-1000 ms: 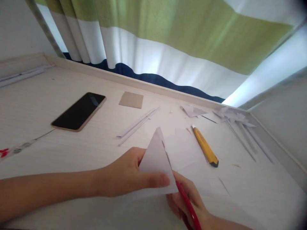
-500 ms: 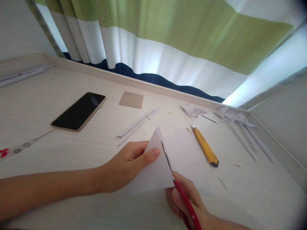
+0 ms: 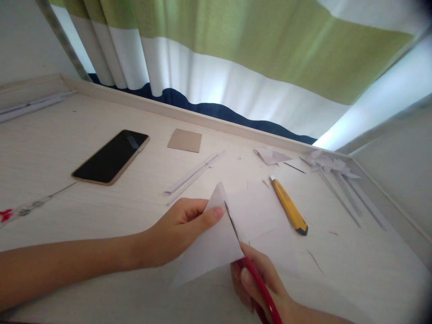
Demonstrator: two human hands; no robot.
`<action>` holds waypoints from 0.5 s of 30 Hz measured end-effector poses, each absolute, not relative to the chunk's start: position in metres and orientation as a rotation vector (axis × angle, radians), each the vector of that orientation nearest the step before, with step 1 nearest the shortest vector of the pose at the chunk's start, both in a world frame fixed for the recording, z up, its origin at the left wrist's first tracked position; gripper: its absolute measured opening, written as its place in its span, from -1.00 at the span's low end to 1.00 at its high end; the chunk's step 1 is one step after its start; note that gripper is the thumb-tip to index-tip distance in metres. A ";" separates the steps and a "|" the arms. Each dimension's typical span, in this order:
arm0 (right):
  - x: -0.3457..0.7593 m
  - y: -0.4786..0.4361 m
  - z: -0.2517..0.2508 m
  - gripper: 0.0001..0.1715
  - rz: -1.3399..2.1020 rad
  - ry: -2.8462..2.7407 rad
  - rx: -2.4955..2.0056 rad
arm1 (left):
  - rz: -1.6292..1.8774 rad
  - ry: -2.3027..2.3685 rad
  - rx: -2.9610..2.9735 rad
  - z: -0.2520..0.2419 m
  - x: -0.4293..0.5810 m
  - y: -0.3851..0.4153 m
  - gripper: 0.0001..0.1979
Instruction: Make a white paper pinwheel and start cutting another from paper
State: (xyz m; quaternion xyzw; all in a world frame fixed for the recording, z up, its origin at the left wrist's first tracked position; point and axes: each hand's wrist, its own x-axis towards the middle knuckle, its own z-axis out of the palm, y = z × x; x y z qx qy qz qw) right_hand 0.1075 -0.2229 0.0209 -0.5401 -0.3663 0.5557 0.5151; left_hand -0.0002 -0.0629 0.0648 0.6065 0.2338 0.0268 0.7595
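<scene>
A white sheet of paper (image 3: 211,252), folded to a pointed top, is pinched in my left hand (image 3: 182,229), thumb on the near face and fingers behind. My right hand (image 3: 259,279) grips red-handled scissors (image 3: 258,279). Their metal blades lie along the right edge of the paper, tips close to my left thumb. Part of the lower blade is hidden by the paper. Behind the scissors, more white paper (image 3: 259,211) rests on the desk.
A yellow utility knife (image 3: 289,206) lies right of the papers. Rolled paper sticks (image 3: 192,175), a beige card (image 3: 185,140) and a phone (image 3: 111,157) lie farther back. Paper pinwheel-like pieces (image 3: 332,166) sit at the right, near the raised desk edge.
The paper's lower left corner has swung slightly down and outward. The scissors and my right hand have shifted a little left; both hands keep their hold.
</scene>
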 end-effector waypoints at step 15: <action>0.110 -0.221 0.017 -0.63 1.375 -0.908 -1.155 | 0.020 0.525 1.271 0.062 -0.001 -0.063 -0.67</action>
